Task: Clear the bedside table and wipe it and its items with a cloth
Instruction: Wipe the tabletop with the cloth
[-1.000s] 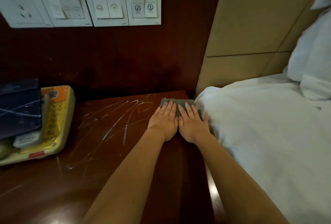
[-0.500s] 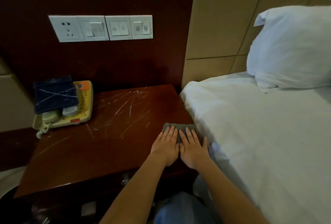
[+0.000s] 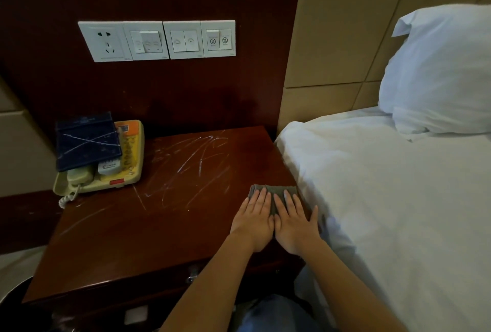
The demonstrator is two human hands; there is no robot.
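Dark reddish wood panelling backs a bedside counter of the same colour, its top marked with pale streaks. Both hands lie flat and together near the counter's right front corner, fingers straight, touching along their inner edges. The left hand and the right hand press down on a folded grey cloth. The cloth shows beyond the fingertips and lies just beside the edge of the bed.

At the counter's back left corner, well apart from the hands, sits a cream and yellow telephone. Its handset rests in the cradle on the left side, and a coiled cord hangs near the counter's left edge. A dark blue folder lies on top of the telephone, covering its upper left part. A small pale item shows just under the folder's lower edge, too blurred to name.

A metal drawer pull shows on the counter's front; the drawer looks closed, so its inside is hidden. At the lower left a dark round container is partly in view, and what it holds cannot be told.

On the wall above, a row of white plates carries a socket and switches. To the right, a white pillow leans against tan padded headboard panels.
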